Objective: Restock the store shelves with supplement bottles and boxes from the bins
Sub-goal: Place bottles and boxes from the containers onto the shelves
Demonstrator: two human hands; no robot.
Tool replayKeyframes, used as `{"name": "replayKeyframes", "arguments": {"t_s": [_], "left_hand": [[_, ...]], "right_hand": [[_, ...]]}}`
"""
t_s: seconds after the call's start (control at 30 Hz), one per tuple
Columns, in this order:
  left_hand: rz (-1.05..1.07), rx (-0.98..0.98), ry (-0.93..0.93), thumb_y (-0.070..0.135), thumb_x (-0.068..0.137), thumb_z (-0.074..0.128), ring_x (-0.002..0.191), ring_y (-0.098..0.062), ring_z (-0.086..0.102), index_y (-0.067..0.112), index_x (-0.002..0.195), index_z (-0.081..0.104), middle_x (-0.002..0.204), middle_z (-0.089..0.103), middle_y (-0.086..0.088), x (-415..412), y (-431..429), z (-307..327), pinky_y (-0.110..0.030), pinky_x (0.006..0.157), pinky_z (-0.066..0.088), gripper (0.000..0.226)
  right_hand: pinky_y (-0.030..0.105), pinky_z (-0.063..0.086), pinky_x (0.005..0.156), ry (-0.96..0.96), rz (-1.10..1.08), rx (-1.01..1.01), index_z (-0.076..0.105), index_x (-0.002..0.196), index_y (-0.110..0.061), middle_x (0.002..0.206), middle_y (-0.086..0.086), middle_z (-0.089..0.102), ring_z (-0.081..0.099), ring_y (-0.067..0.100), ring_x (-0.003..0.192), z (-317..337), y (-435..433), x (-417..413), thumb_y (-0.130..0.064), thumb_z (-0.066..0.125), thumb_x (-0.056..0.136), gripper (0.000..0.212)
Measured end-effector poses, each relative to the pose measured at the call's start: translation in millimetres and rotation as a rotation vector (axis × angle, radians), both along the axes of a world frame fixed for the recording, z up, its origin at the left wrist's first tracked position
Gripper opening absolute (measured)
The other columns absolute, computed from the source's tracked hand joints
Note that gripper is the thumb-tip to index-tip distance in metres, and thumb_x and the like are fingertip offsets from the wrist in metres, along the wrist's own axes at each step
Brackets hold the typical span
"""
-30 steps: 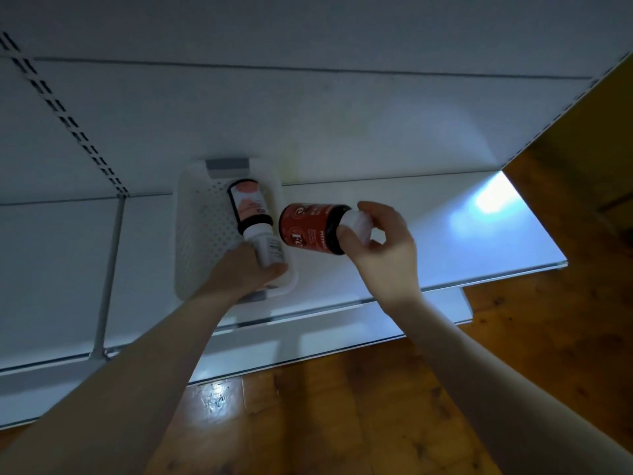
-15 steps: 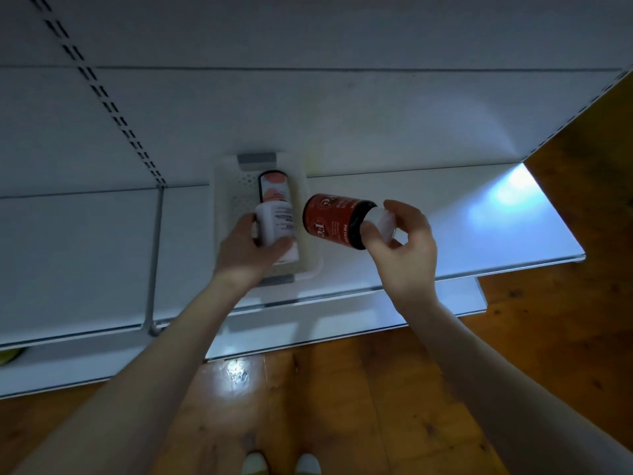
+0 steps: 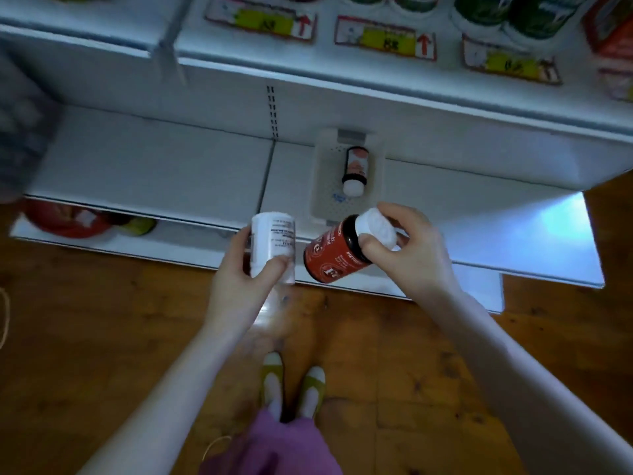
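Withdrawn from bin [image 3: 322,186] with both picks | left hand [image 3: 239,279] wraps white bottle [image 3: 274,241], 9 o'clock of red bottle [image 3: 329,258] | right hand [image 3: 411,255] pinches its cap [image 3: 376,222] | bin, 12 o'clock, holds last bottle [image 3: 355,166] | shelving likely next

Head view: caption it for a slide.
Left hand holds a white bottle, right hand a red bottle by its cap; a third bottle lies in the bin.
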State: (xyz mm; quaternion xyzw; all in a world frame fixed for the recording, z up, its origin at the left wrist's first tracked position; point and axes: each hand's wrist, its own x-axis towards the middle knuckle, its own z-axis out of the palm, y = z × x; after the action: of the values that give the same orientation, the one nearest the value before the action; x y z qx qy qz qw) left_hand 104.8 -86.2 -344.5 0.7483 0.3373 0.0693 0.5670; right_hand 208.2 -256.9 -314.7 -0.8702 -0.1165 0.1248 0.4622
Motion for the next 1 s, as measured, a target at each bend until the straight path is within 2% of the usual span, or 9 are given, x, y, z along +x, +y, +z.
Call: {"name": "replayKeyframes", "arguments": {"t_s": [0.13, 0.2, 0.27, 0.33, 0.47, 0.67, 0.8, 0.9, 1.0], "left_hand": [[0.148, -0.021, -0.069, 0.033, 0.071, 0.067, 0.086, 0.008, 0.055, 0.023, 0.125, 0.048, 0.105, 0.058, 0.008, -35, 25, 50, -0.003, 0.065, 0.043, 0.058], [0.228, -0.071, -0.096, 0.025, 0.078, 0.07, 0.092, -0.004, 0.059, 0.024, 0.126, 0.048, 0.111, 0.058, 0.0, -50, 44, 72, -0.018, 0.076, 0.051, 0.053], [0.307, -0.149, -0.137, 0.014, 0.084, 0.064, 0.088, -0.018, 0.063, 0.02, 0.123, 0.049, 0.109, 0.059, -0.008, -64, 67, 94, -0.024, 0.067, 0.054, 0.043], [0.355, -0.186, -0.186, 0.008, 0.086, 0.059, 0.078, -0.017, 0.065, 0.01, 0.119, 0.053, 0.103, 0.061, -0.011, -80, 92, 113, -0.017, 0.054, 0.051, 0.033], [0.379, -0.188, -0.255, 0.01, 0.087, 0.056, 0.068, -0.015, 0.068, 0.016, 0.092, 0.061, 0.089, 0.066, -0.006, -116, 151, 141, -0.015, 0.053, 0.051, 0.009], [0.406, -0.067, -0.29, 0.043, 0.066, 0.067, 0.084, -0.012, 0.065, 0.03, 0.097, 0.059, 0.092, 0.066, 0.007, -177, 253, 174, -0.02, 0.066, 0.054, 0.034], [0.455, -0.022, -0.324, 0.041, 0.064, 0.064, 0.086, -0.014, 0.064, 0.029, 0.097, 0.059, 0.094, 0.066, 0.006, -207, 316, 199, -0.023, 0.068, 0.053, 0.035], [0.489, 0.023, -0.345, 0.044, 0.064, 0.074, 0.086, -0.013, 0.064, 0.025, 0.104, 0.06, 0.098, 0.066, 0.003, -220, 356, 210, -0.027, 0.071, 0.053, 0.046], [0.55, 0.026, -0.392, 0.019, 0.081, 0.067, 0.079, -0.005, 0.064, 0.024, 0.105, 0.056, 0.095, 0.063, 0.007, -223, 393, 214, -0.016, 0.062, 0.052, 0.027]], "right_hand": [[0.004, 0.044, 0.071, 0.057, 0.165, 0.112, 0.057, 0.095, -0.031, 0.089, -0.024, 0.058, 0.058, -0.01, 0.083, 48, 29, -12, -0.014, 0.066, 0.081, 0.024], [0.005, 0.045, 0.07, 0.056, 0.217, 0.145, 0.059, 0.093, -0.029, 0.087, -0.024, 0.058, 0.058, -0.012, 0.079, 69, 52, -15, -0.015, 0.064, 0.084, 0.017], [0.008, 0.045, 0.071, 0.042, 0.271, 0.157, 0.06, 0.092, -0.029, 0.087, -0.023, 0.059, 0.058, -0.009, 0.08, 87, 80, -19, -0.019, 0.062, 0.086, 0.012], [0.013, 0.046, 0.074, 0.031, 0.326, 0.171, 0.06, 0.09, -0.031, 0.088, -0.02, 0.06, 0.058, -0.006, 0.081, 103, 114, -27, -0.021, 0.061, 0.086, 0.011], [0.017, 0.047, 0.071, 0.019, 0.434, 0.208, 0.06, 0.08, -0.036, 0.081, -0.015, 0.063, 0.059, -0.004, 0.073, 136, 194, -48, -0.022, 0.06, 0.087, 0.015], [0.011, 0.043, 0.062, -0.062, 0.509, 0.206, 0.063, 0.068, -0.031, 0.069, -0.014, 0.064, 0.055, -0.007, 0.062, 187, 322, -78, -0.027, 0.061, 0.086, 0.019], [0.007, 0.041, 0.061, -0.106, 0.55, 0.249, 0.064, 0.07, -0.03, 0.071, -0.016, 0.063, 0.054, -0.011, 0.059, 214, 400, -103, -0.025, 0.062, 0.086, 0.016], [0.023, 0.049, 0.069, -0.134, 0.546, 0.25, 0.068, 0.077, -0.027, 0.077, -0.005, 0.069, 0.06, 0.0, 0.068, 227, 450, -112, -0.033, 0.067, 0.08, 0.007], [0.036, 0.051, 0.072, -0.174, 0.545, 0.235, 0.068, 0.081, -0.022, 0.084, 0.014, 0.07, 0.062, 0.017, 0.073, 241, 496, -112, -0.037, 0.071, 0.077, 0.016]]}}
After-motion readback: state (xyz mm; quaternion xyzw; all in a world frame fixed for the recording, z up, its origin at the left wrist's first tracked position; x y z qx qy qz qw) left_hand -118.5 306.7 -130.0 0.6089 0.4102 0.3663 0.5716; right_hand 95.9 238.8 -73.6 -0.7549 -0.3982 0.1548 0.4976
